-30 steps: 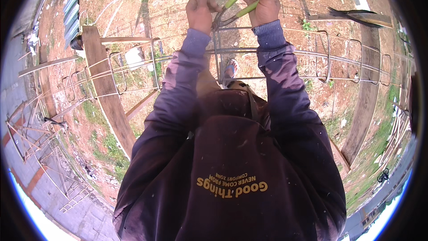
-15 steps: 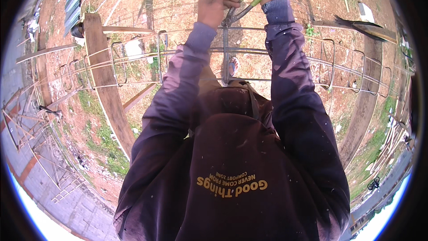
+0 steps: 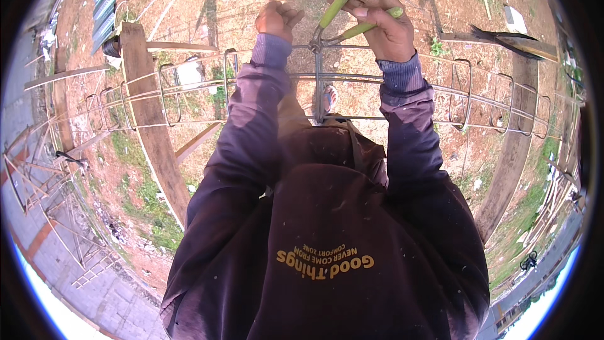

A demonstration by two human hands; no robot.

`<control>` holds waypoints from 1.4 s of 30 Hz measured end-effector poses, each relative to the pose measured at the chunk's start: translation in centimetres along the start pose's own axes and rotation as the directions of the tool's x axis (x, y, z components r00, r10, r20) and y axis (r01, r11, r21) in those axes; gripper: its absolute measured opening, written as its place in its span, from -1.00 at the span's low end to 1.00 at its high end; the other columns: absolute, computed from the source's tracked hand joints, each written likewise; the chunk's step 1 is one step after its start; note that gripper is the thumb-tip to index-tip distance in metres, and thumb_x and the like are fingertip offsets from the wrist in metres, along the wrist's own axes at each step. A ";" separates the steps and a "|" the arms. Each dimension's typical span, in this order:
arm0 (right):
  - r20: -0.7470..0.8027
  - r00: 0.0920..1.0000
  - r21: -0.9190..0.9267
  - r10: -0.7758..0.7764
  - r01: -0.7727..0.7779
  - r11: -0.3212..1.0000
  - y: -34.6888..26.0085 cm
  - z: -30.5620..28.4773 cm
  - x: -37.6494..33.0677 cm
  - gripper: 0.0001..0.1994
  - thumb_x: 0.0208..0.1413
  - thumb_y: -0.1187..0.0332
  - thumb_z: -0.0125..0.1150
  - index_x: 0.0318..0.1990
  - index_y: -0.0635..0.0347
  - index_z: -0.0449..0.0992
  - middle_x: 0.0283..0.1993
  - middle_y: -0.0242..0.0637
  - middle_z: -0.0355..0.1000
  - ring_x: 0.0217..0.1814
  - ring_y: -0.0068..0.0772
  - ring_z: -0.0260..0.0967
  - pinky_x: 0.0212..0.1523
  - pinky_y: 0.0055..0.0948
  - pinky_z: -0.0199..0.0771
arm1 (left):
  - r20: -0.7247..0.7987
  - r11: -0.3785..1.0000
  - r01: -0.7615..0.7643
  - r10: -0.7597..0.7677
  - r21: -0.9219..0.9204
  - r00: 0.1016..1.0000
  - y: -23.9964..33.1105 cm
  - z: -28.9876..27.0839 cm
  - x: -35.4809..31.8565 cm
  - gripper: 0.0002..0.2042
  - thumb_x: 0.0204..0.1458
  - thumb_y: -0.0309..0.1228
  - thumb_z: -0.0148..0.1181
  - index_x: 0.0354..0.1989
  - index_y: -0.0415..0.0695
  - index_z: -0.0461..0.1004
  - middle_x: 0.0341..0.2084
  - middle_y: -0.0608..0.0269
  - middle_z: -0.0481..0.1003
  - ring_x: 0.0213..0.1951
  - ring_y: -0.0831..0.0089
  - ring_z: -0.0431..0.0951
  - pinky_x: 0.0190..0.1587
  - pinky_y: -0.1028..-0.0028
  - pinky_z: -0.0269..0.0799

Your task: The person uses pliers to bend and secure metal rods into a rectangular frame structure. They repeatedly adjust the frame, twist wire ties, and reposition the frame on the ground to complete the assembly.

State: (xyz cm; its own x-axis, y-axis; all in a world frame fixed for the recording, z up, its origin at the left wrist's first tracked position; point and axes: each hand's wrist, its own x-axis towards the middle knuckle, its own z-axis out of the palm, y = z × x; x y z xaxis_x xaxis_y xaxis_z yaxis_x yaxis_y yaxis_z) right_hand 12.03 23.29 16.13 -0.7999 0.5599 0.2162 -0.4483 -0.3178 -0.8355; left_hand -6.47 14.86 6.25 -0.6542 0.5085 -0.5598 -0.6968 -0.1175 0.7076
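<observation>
A long cage of steel bars and square wire hoops lies across two wooden trestle beams in front of me. My right hand grips green-handled pliers, whose jaws bite on a tie at the joint of the top bar and one hoop. My left hand is closed into a fist on the top bar just left of that joint. Both purple sleeves reach up from the lower edge.
A wooden beam carries the cage on the left and another on the right. Red dirt ground with grass patches lies under it. Corrugated sheets lie far left, and metal frames are stacked at the left edge.
Both hands shifted slightly along the top bar with the pliers, and the pliers' handles now spread wider in my right hand at the hoop joint.
</observation>
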 end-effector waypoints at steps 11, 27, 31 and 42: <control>-0.765 0.630 -0.101 0.132 -0.319 0.942 -2.5 -2.7 -3.1 -0.53 0.16 -0.16 0.23 -0.38 0.01 0.26 -0.52 -0.48 0.17 -0.48 -0.61 0.16 -0.42 -0.49 0.26 | 0.375 0.990 -0.131 0.102 0.053 0.921 2.5 -1.7 -7.2 -0.74 0.34 -0.22 0.01 -0.34 -0.12 0.39 -0.69 0.48 0.17 -0.64 0.64 0.13 -0.58 0.55 0.09; -0.571 0.792 -0.782 -0.216 -0.605 -0.152 8.9 0.6 -6.0 -0.40 -0.05 0.07 0.34 0.07 0.29 0.35 0.09 0.09 0.34 0.19 0.11 0.25 0.16 -0.02 0.22 | 0.242 0.972 -0.223 0.200 0.069 0.949 3.6 0.8 2.0 -0.83 0.31 -0.32 0.00 -0.28 -0.14 0.36 -0.65 0.42 0.24 -0.69 0.60 0.10 -0.67 0.54 0.04; -0.536 0.787 -0.777 -0.307 -0.601 -0.185 7.5 1.3 -6.1 -0.41 0.00 0.02 0.32 0.08 0.28 0.45 0.16 0.00 0.32 0.21 0.06 0.20 0.21 -0.01 0.11 | 0.511 0.977 -0.091 0.180 -0.194 0.840 4.0 2.2 -5.6 -0.81 0.36 -0.29 -0.08 -0.22 -0.14 0.35 -0.63 0.45 0.19 -0.64 0.63 0.08 -0.58 0.59 0.06; 0.135 0.973 -0.965 -0.188 0.172 0.197 6.8 11.6 -6.5 -0.61 0.08 0.29 0.24 0.05 0.26 0.45 -0.02 -0.09 0.47 0.20 -0.02 0.33 0.25 0.09 0.18 | 0.350 0.978 -0.060 0.129 -0.200 0.928 6.4 -5.6 -14.0 -0.79 0.38 -0.23 -0.09 -0.16 -0.10 0.37 -0.60 0.45 0.20 -0.62 0.65 0.12 -0.51 0.60 0.13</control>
State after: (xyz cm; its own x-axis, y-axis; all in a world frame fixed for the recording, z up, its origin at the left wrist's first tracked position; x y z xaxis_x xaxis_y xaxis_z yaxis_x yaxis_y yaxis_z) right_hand 9.50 8.60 14.90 -0.7480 0.5009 0.4355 0.1589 0.7722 -0.6152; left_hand -3.44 2.24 16.21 -0.5939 0.7551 -0.2778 -0.7009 -0.3161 0.6394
